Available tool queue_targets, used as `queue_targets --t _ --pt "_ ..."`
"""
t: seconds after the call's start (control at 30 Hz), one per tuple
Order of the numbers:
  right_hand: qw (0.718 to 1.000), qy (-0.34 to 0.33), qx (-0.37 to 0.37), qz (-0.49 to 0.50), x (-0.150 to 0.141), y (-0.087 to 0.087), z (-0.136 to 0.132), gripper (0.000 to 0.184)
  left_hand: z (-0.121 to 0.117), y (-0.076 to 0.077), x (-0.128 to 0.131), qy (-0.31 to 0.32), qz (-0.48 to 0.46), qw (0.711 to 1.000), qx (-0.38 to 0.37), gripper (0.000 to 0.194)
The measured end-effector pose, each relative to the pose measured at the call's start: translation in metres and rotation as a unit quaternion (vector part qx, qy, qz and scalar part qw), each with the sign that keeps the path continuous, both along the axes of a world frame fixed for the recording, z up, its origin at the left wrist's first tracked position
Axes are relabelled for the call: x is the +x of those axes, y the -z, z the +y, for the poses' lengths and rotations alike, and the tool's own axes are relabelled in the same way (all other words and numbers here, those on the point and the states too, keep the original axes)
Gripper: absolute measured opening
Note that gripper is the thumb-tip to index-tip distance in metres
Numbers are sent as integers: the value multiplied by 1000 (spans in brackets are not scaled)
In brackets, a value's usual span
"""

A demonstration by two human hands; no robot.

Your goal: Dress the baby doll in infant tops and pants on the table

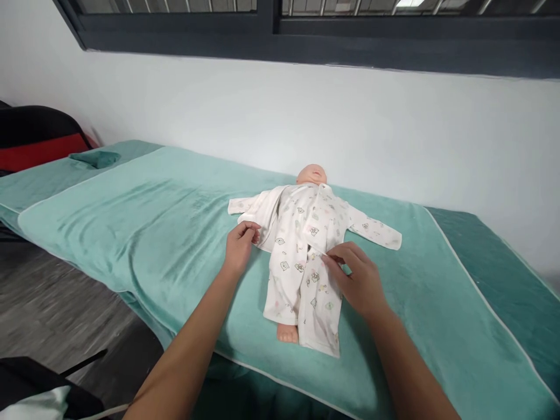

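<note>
A baby doll [311,174] lies on its back, head toward the wall, with one bare foot [287,333] poking out of a trouser leg. It is dressed in a white printed baby shirt [332,210] and matching baby trousers [321,309]. One front panel of the shirt is folded open on the left, its plain inside showing. My left hand [240,245] is closed in a pinch at the edge of that opened panel. With thumb and forefinger, my right hand [356,277] pinches the lower edge of the other panel, over the doll's waist.
A light green blanket [153,233] covers the bed under the doll, with folds on the left. Behind it rises a white wall [196,105] below a dark window frame [175,38]. A black and red chair [39,146] stands at the far left.
</note>
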State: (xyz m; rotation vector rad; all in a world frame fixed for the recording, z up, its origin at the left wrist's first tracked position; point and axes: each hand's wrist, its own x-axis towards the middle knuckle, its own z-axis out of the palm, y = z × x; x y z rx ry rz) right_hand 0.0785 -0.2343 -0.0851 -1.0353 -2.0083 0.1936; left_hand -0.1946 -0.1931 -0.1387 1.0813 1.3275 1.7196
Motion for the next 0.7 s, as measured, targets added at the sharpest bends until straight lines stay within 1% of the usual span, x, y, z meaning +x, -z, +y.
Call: queue_targets --t 0.03,0.1,0.17,0.2,0.27,0.33,0.37,0.4,0.43,0.5,0.53,0.57,0.6,0.63,0.7 --pt "1000 1 -13 25 0 -4 2 14 0 1 0 -2 8 1000 0 15" --pt "995 25 -30 89 -3 -12 12 18 1 5 -1 -20 43 999 -1 16" --pt "986 63 -45 148 -9 -20 33 17 3 8 -3 -67 109 992 -3 18" --pt "981 79 -60 169 -14 -23 47 16 5 9 -5 -97 154 983 -6 19" --pt "970 104 -123 183 -23 -29 78 27 11 10 -10 -160 264 951 -33 21" --pt "959 120 -197 167 -31 -32 107 41 18 7 -14 -210 364 902 -95 26" --pt "956 118 -222 155 -35 -32 119 47 22 5 -16 -225 401 878 -134 29" --pt "955 108 -237 142 -36 -32 127 51 25 3 -18 -231 429 857 -170 32" --pt "957 93 -241 133 -37 -31 133 55 28 1 -19 -228 448 841 -198 33" --pt "960 60 -242 127 -35 -28 138 61 32 -1 -20 -203 475 827 -224 29" --pt "960 45 -246 128 -33 -27 139 63 32 -1 -19 -190 481 827 -223 25" --pt "958 32 -252 130 -31 -25 138 65 33 -1 -19 -180 477 833 -215 22" --pt "956 21 -260 131 -29 -24 138 67 33 -2 -18 -171 458 848 -204 20" --pt "954 14 -267 133 -27 -23 138 67 34 -2 -17 -163 424 870 -190 18" --pt "953 4 -271 136 -25 -22 138 67 36 -7 -13 -143 321 921 -165 17"
